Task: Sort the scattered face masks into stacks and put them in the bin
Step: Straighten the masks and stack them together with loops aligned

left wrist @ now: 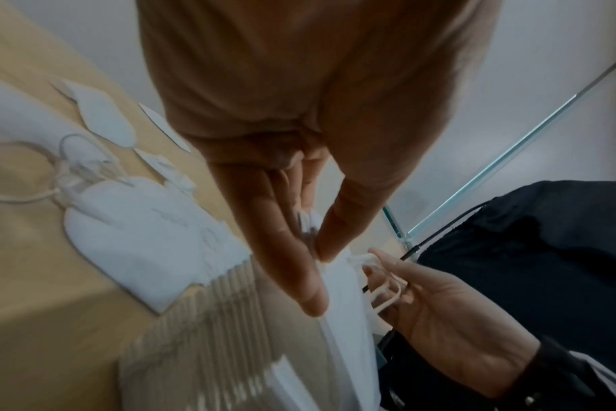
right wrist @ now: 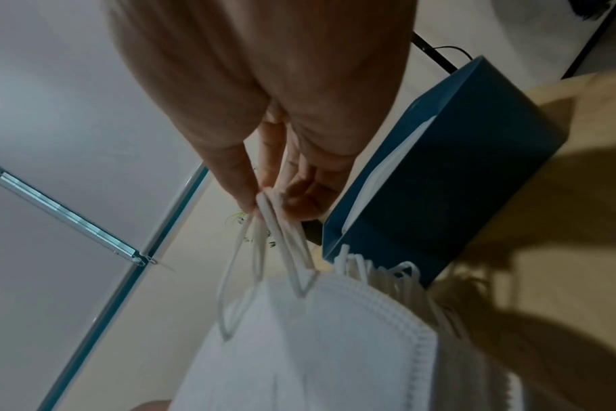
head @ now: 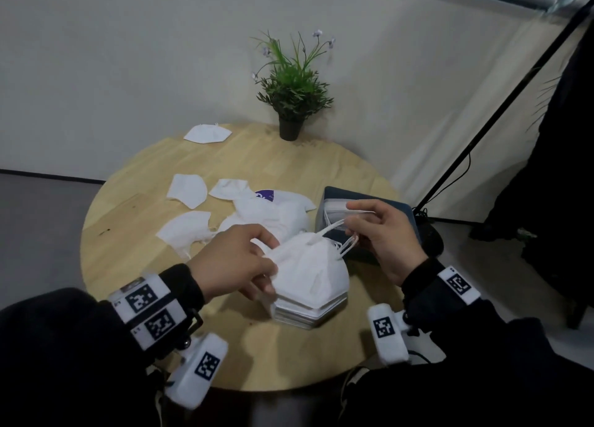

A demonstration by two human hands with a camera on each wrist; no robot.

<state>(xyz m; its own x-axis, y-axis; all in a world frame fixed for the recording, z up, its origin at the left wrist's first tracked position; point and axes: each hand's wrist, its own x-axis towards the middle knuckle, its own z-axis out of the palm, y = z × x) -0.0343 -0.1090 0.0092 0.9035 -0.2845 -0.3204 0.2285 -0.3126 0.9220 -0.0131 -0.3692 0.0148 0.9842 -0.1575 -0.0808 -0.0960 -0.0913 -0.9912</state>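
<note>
A stack of folded white face masks [head: 307, 312] stands near the front of the round wooden table [head: 128, 233]. Both hands hold one white mask [head: 308, 266] just above that stack. My left hand [head: 238, 259] pinches its left edge between thumb and fingers [left wrist: 299, 267]. My right hand [head: 379, 233] pinches its ear loops [head: 334, 230], seen up close as white ear loops [right wrist: 278, 230]. A dark blue bin [head: 363, 214] with white masks inside stands behind my right hand. Several loose masks [head: 189, 190] lie scattered beyond the hands, one far mask [head: 207, 133] near the back edge.
A potted plant [head: 291, 105] stands at the table's back edge. A black stand pole [head: 482, 127] slants down on the right, with cables on the floor. A purple-printed packet [head: 266, 195] lies partly under the mask pile.
</note>
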